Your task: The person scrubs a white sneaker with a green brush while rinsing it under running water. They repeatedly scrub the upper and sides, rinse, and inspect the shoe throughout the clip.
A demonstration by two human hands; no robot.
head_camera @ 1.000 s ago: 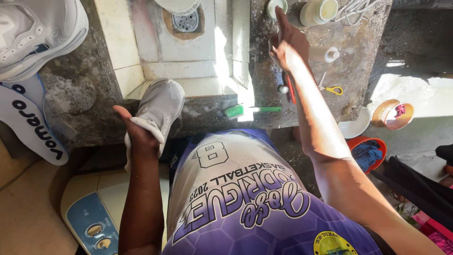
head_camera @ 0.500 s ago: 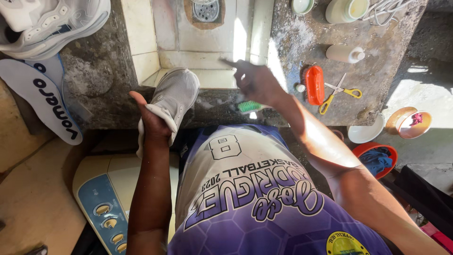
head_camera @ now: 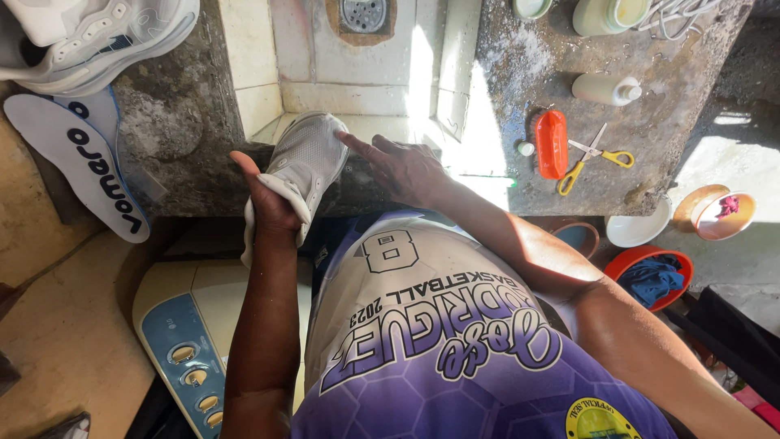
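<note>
Gripping the grey shoe (head_camera: 305, 158) at its heel, the left hand (head_camera: 272, 203) has fingers clamped on it at the sink (head_camera: 357, 73) edge; the right hand (head_camera: 402, 167) touches its toe, fingers apart.

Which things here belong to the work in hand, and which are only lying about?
In hand: grey shoe, gripped by left hand, touched by right hand.

Lying about: orange brush, scissors, white bottle, insole, second shoe.

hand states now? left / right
Left hand: closed around the heel of the grey shoe.
Right hand: open, holding nothing, index fingertip touching the shoe's toe end.
</note>
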